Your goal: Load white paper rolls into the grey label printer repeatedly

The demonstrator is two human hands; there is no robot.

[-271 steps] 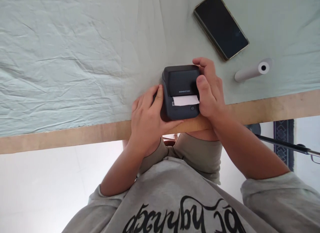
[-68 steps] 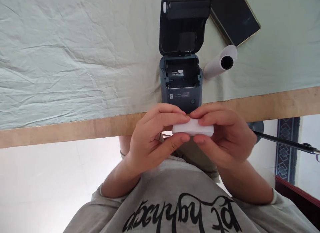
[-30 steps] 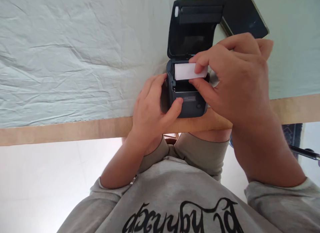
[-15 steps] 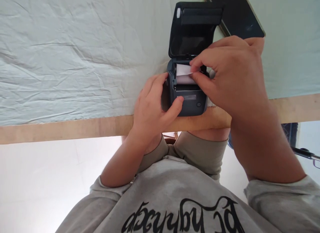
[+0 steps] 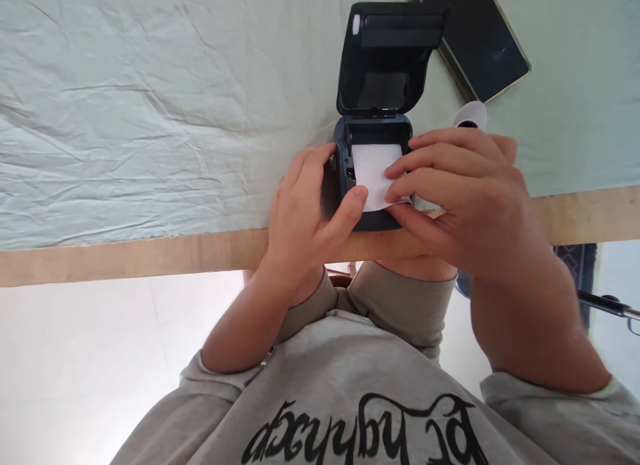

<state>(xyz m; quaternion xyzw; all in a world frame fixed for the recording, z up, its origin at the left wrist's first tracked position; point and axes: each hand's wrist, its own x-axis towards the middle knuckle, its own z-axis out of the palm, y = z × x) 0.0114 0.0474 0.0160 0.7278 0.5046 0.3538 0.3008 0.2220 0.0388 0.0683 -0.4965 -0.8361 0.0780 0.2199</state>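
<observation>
A small dark printer (image 5: 375,222) sits at the table's front edge with its black lid (image 5: 387,58) raised. White paper (image 5: 375,175) comes out of its compartment and lies over the front part. My left hand (image 5: 313,218) grips the printer's left side, its thumb on the front near the paper's left edge. My right hand (image 5: 460,185) pinches the paper's front right edge between thumb and fingers, other fingers resting over the paper and the printer's right rim.
A dark phone or tablet (image 5: 483,42) lies behind to the right. A white curled object (image 5: 471,115) stands beyond my right hand. A pale cloth (image 5: 150,118) covers the table, whose wooden edge (image 5: 125,256) is bare.
My right hand has moved toward me, drawing the paper's end forward over the printer's front. The white curled object now shows behind it. My left hand has hardly moved.
</observation>
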